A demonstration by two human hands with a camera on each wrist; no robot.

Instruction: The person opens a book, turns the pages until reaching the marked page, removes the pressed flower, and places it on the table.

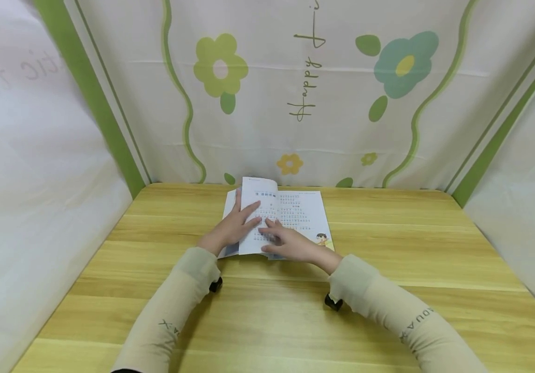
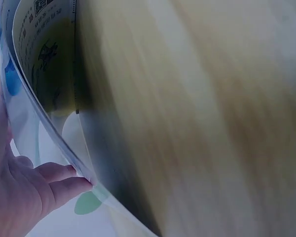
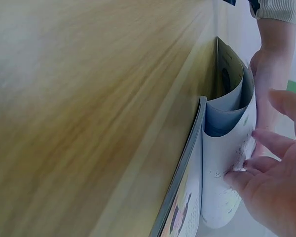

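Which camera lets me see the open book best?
The head view: it shows the open book from above, though the left hand and right hand cover parts. Left wrist: only bent sheets; right wrist: the book's edge and bent sheets.

The left hand (image 1: 230, 227) and right hand (image 1: 295, 245) cover some of the print on the book (image 1: 316, 210); the rest is too small to read from the head. The left wrist view cuts the book off at its left edge and blurs the bench (image 2: 202, 123). The right wrist view crops the right hand; the left fingertips seem hidden there behind a curled page (image 3: 222, 163).
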